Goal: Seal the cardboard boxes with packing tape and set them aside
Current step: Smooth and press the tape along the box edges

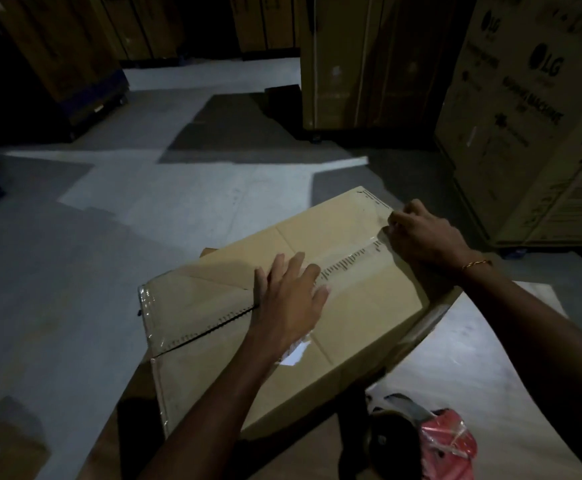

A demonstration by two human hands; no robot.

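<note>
The grey concrete floor [178, 209] carries tall cartons on wheeled bases along the far side and an LG carton [532, 126] at the right. A low surface [511, 375], perhaps a table, sits nearest the camera; on it lie the cardboard box [359, 306] and a red tape dispenser [431, 441] just beside it.

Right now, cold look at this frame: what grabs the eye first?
The cardboard box lit in the centre, with a clear tape strip along its top seam. The left hand lies flat on the tape mid-box while the right hand curls at the tape's far end by the box edge. Bottom right, a red tape dispenser lies close by; a tall LG carton looms at right.
</note>
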